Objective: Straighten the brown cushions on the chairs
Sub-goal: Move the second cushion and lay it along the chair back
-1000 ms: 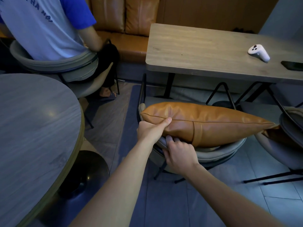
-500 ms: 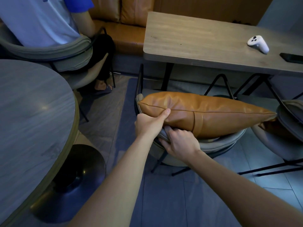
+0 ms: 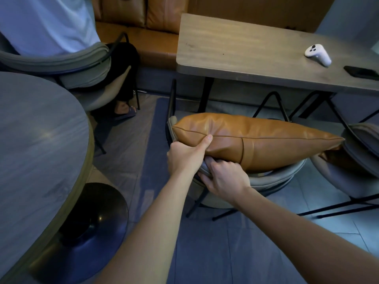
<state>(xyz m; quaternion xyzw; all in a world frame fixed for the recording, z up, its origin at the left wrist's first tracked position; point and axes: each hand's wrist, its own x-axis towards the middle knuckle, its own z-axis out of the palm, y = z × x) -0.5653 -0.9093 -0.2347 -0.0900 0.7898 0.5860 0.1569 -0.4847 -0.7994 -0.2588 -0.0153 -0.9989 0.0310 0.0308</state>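
Observation:
A brown leather cushion (image 3: pixel 266 140) lies lengthwise across a grey chair (image 3: pixel 272 180), its seam facing me. My left hand (image 3: pixel 187 155) grips the cushion's near left end, thumb pressed on the seam. My right hand (image 3: pixel 224 178) is just below it, fingers curled over the chair's padded back edge under the cushion. A second brown cushion (image 3: pixel 332 155) peeks out on the grey chair (image 3: pixel 361 144) at the right, mostly hidden.
A rectangular wooden table (image 3: pixel 246 50) with a white controller (image 3: pixel 317 53) and a dark phone (image 3: pixel 362 72) stands behind the chair. A round table (image 3: pixel 34 144) fills the left. A seated person (image 3: pixel 47 23) occupies the far-left chair. A brown bench (image 3: pixel 139 35) runs along the back.
Both hands keep the same hold on the cushion and chair back. The view has tilted slightly downward; the cushion's left end looks a little more pinched.

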